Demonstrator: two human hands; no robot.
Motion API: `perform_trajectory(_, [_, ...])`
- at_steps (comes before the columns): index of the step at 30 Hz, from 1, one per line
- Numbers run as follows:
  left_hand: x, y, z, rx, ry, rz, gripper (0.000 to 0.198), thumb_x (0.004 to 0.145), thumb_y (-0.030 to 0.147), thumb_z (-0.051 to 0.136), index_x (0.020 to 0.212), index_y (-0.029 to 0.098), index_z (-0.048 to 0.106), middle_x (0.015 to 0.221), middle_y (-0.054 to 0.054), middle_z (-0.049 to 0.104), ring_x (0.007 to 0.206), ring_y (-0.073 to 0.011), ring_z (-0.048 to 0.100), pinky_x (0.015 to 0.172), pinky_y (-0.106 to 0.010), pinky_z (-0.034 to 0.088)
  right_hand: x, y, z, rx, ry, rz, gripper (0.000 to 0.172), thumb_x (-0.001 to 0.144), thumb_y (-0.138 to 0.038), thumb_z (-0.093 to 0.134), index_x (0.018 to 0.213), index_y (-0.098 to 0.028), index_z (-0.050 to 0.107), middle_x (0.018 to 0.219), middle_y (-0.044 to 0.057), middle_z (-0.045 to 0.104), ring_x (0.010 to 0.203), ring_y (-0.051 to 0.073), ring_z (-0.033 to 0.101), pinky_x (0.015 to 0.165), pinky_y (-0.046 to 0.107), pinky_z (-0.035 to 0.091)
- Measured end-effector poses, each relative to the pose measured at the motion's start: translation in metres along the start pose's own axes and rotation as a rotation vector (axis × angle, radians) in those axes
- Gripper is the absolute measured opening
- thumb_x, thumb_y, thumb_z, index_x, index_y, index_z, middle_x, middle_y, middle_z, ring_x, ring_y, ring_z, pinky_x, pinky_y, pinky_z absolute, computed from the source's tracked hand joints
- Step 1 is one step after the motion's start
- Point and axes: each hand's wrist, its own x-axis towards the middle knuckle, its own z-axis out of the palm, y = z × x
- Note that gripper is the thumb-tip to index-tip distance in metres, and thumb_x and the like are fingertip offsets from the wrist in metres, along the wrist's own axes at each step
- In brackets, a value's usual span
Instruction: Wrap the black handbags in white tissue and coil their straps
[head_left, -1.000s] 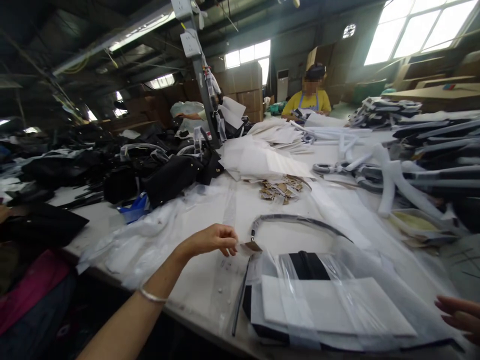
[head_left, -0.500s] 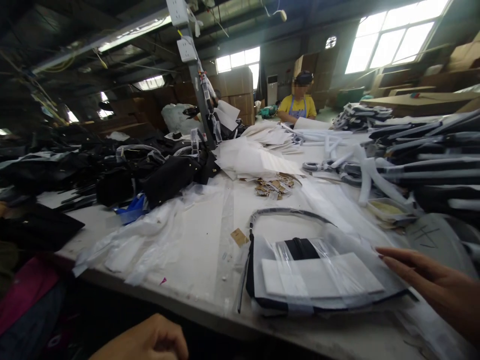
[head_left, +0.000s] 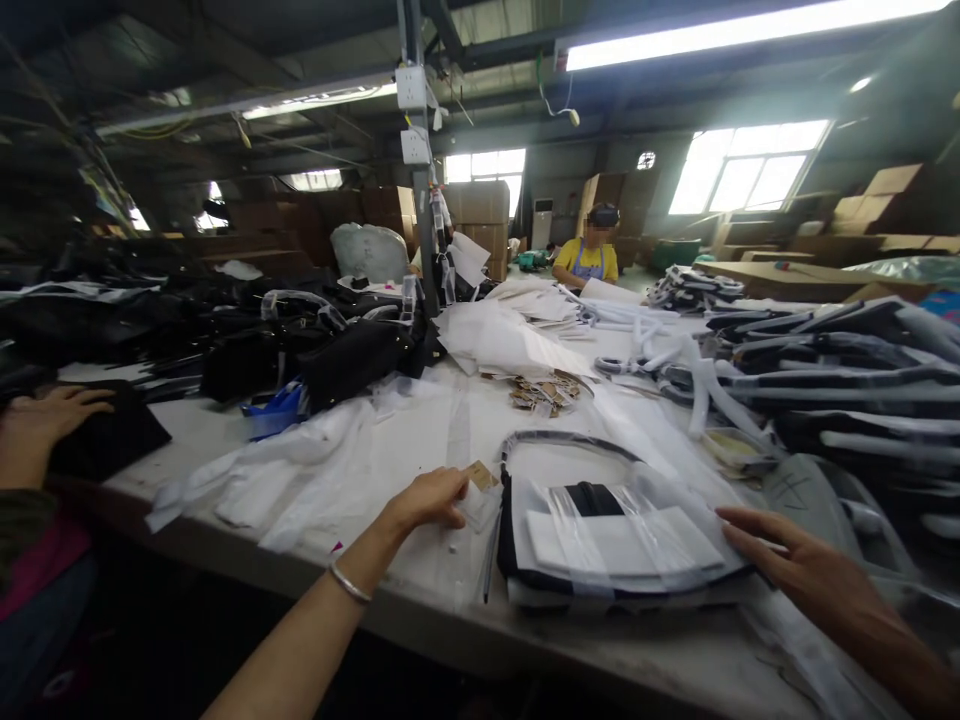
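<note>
One left hand (head_left: 431, 500), fingers curled beside a brown tag (head_left: 481, 476); whether it grips, cannot tell. Right hand (head_left: 791, 555): fingers extended, slightly parted, near the wrapped bag (head_left: 622, 540), which lies between both hands. Beyond: white sheets (head_left: 502, 335).

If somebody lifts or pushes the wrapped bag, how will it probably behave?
The bag may feel slippery, as shiny plastic crosses its front. Its thin, curved handle would probably flex. Lying flat, the bag should hardly roll.

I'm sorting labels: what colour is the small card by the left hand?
The card is brown, best seen in the head view.
</note>
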Motion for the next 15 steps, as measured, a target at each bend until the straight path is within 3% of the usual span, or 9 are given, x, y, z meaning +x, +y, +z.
perform_trajectory(3, [-0.007,0.001,-0.001,-0.004,-0.068,-0.019,0.018,0.066,0.027,0.067,0.082,0.02,0.059,0.083,0.001,0.06,0.079,-0.0185,0.056,0.067,-0.025,0.041,-0.006,0.005,-0.005,0.122,-0.103,0.097,0.056,0.068,-0.067,0.057,0.102,-0.027,0.077,0.102,0.006,0.077,0.094,0.034,0.072,0.081,0.042,0.056])
perform_trajectory(5, [-0.024,0.004,0.001,-0.018,-0.117,-0.013,0.011,0.067,0.025,0.063,0.076,0.019,0.06,0.076,0.001,0.06,0.074,-0.017,0.055,0.062,-0.023,0.039,-0.009,0.004,-0.01,0.163,-0.087,0.116,0.057,0.069,-0.066,0.057,0.104,-0.026,0.076,0.103,0.006,0.077,0.097,0.034,0.071,0.084,0.043,0.055])
perform_trajectory(8, [-0.07,-0.002,0.003,-0.07,-0.281,0.033,0.014,0.061,0.026,0.068,0.072,0.018,0.066,0.067,0.004,0.062,0.067,-0.0158,0.056,0.055,-0.021,0.038,-0.008,0.0,-0.019,0.204,-0.064,0.121,0.055,0.07,-0.063,0.059,0.107,-0.025,0.075,0.107,0.008,0.076,0.099,0.034,0.07,0.087,0.044,0.052])
perform_trajectory(10, [-0.101,-0.012,0.0,-0.204,-0.416,0.002,0.021,0.06,0.027,0.071,0.079,0.019,0.072,0.072,0.004,0.067,0.07,-0.0169,0.061,0.057,-0.021,0.041,-0.005,-0.002,-0.021,0.248,-0.072,0.132,0.055,0.072,-0.062,0.058,0.109,-0.023,0.073,0.108,0.008,0.075,0.099,0.033,0.07,0.088,0.043,0.052])
perform_trajectory(13, [-0.124,-0.014,-0.013,-0.359,-0.247,0.009,0.03,0.072,0.032,0.065,0.099,0.022,0.073,0.089,0.002,0.072,0.086,-0.0203,0.065,0.073,-0.024,0.047,0.001,-0.005,-0.017,0.338,-0.115,0.138,0.057,0.074,-0.061,0.057,0.111,-0.02,0.071,0.107,0.01,0.076,0.101,0.032,0.069,0.088,0.04,0.052])
perform_trajectory(15, [-0.116,0.002,-0.019,-0.394,-0.054,0.056,0.032,0.085,0.037,0.055,0.107,0.02,0.071,0.1,-0.002,0.072,0.094,-0.0224,0.066,0.081,-0.028,0.049,0.005,-0.01,-0.01,0.358,-0.166,0.13,0.058,0.074,-0.062,0.056,0.108,-0.018,0.072,0.106,0.011,0.076,0.103,0.032,0.069,0.087,0.039,0.052])
